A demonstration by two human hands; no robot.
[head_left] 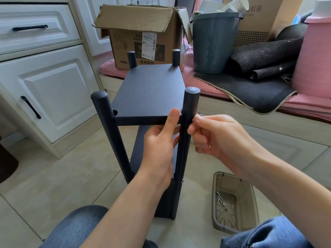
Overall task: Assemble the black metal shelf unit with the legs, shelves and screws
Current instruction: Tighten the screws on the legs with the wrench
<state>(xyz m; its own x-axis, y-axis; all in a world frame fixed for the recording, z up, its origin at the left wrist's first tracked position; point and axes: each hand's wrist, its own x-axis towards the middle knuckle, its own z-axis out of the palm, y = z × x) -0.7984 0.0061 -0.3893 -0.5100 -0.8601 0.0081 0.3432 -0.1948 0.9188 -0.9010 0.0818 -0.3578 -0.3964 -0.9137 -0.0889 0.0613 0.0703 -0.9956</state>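
**Head view: both hands at the near right leg of the shelf unit**

Head camera looks down on the black metal shelf unit [146, 108], which stands upright on the tiled floor [53, 179] in the middle of the frame. Its top shelf [148, 90] sits between four round-capped legs; a lower shelf [141, 145] shows beneath it, partly hidden by the hands.

The left hand [159, 147] grasps the front edge of the top shelf close to the near right leg [186, 140], thumb lying up over the edge and fingers curled underneath. The right hand [213, 135] is just right of that same leg, its fingertips [192, 130] bunched against the leg's side as if pinching something small; whatever is between them is too small to tell. The near left leg [111, 133] stands free, with a hole visible beside it at the shelf corner.

Low on the near right leg a screw head [182, 180] shows at the next shelf joint.

At the lower right of the frame a translucent plastic bin [250, 199] sits on the floor, holding a few small metal parts [220, 199]. A cardboard box [141, 36] stands at upper centre, a grey bucket [215, 42] to its right, and white cabinets [44, 77] fill the upper left.
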